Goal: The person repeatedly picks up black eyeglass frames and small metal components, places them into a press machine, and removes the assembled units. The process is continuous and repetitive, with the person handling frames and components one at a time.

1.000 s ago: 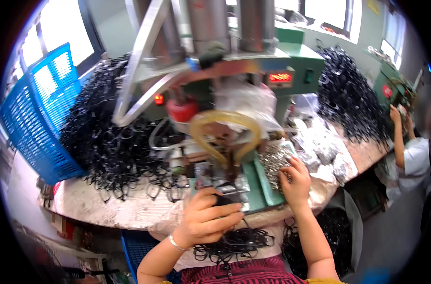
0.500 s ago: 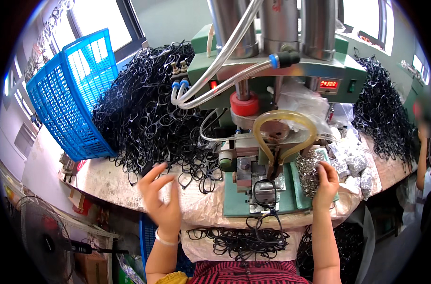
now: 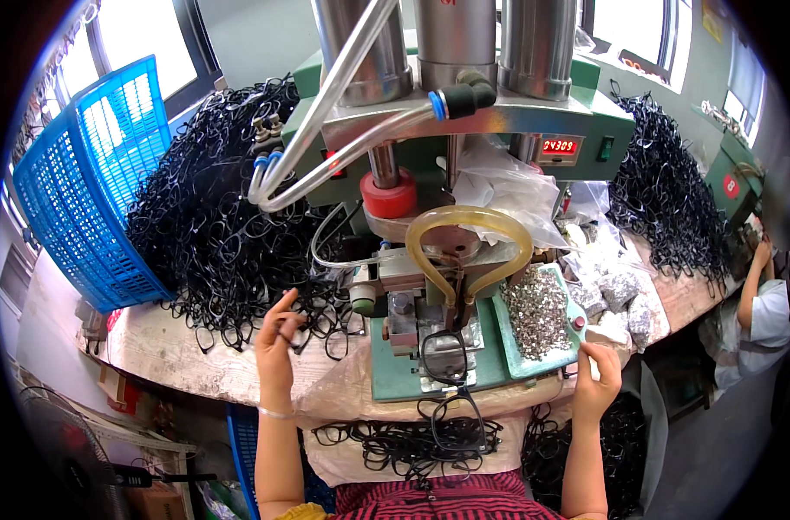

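Observation:
My left hand (image 3: 277,348) is raised at the near edge of a large heap of black eyeglass frames (image 3: 239,217). Its fingers are apart, the index finger stretched toward the loose frames. Thumb and fingertips of my right hand (image 3: 598,381) are pinched together at the right edge of a pale green tray (image 3: 541,367), just below a red button (image 3: 578,322). Whatever they hold is too small to make out. Small shiny metal parts (image 3: 538,316) fill the tray. Between my hands, a black eyeglass frame (image 3: 458,420) hangs at the front of a green press (image 3: 386,368).
A blue plastic basket (image 3: 91,182) leans beside the heap at left. A looped yellowish tube (image 3: 521,234) stands over the press. More black frames (image 3: 412,442) lie before me. Plastic bags (image 3: 620,290) and another heap (image 3: 664,191) are at right, with a co-worker's arm (image 3: 750,282) beyond.
The view has shifted, so the bench appears farther left. My right hand has come back from over the metal parts to the tray's edge. My left hand has turned more upright beside the heap.

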Motion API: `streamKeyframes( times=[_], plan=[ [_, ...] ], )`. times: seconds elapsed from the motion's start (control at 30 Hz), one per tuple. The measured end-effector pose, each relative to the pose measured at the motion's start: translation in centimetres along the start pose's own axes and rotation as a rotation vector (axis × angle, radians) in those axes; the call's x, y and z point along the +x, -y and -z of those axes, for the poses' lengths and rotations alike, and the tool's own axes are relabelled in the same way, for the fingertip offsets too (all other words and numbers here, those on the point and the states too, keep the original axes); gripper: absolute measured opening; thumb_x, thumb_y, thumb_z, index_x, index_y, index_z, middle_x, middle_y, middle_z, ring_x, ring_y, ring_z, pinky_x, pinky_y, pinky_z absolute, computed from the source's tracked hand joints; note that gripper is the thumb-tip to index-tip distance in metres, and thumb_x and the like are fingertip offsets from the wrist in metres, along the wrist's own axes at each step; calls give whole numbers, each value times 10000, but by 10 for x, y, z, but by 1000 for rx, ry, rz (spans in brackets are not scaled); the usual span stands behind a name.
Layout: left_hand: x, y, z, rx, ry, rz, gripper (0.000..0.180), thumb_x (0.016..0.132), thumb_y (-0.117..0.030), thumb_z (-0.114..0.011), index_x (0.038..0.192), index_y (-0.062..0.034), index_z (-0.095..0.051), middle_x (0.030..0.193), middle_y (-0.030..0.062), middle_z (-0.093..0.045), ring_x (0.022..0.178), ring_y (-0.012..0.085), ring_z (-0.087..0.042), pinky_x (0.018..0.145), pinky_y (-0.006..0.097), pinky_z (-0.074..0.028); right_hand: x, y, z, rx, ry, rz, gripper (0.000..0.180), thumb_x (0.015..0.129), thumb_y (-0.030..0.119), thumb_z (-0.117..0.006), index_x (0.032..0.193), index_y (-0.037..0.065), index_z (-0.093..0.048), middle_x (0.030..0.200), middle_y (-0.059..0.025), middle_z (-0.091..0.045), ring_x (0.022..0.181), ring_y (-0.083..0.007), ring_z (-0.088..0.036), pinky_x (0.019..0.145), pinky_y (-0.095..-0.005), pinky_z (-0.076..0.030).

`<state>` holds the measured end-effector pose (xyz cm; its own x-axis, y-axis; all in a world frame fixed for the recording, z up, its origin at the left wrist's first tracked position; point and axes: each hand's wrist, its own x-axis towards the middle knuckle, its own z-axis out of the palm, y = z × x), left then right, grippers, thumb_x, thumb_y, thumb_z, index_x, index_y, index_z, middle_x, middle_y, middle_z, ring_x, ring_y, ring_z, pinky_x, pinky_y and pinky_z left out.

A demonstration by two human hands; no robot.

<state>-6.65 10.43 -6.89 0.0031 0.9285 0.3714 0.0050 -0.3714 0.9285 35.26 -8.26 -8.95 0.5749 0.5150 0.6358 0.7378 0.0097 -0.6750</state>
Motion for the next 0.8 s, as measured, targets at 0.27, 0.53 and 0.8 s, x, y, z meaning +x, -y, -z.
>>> streamKeyframes(
  times=[0.27, 0.53, 0.8],
  plan=[
    [-1, -14, -33, -151, -131, 87, 83, 995, -125, -610, 943, -63, -592, 781, -20, -583, 659, 65, -559, 571, 195, -423, 50, 107, -52, 405, 363, 233, 105, 727, -10, -759, 817, 32, -724, 849, -87, -713, 872, -228, -674, 787, -348, -520],
    [-36, 18, -35, -253, -38, 255, 114, 1022, -124, -543, 1083, -30, -564, 963, 110, -670, 810, 208, -677, 724, 332, -570, 32, 120, -91, 802, 409, -250, 424, 792, 25, -737, 1181, -6, -572, 955, -60, -672, 891, -115, -630, 831, -262, -489],
    [-6, -121, -95, -244, 126, -554, 91, 962, -33, -589, 999, 49, -599, 1003, 227, -679, 860, 253, -666, 748, 381, -590, 37, 142, -86, 853, 497, -250, 493, 794, -13, -721, 1245, -24, -522, 1093, -65, -656, 930, -114, -625, 887, -264, -474]
  ],
)
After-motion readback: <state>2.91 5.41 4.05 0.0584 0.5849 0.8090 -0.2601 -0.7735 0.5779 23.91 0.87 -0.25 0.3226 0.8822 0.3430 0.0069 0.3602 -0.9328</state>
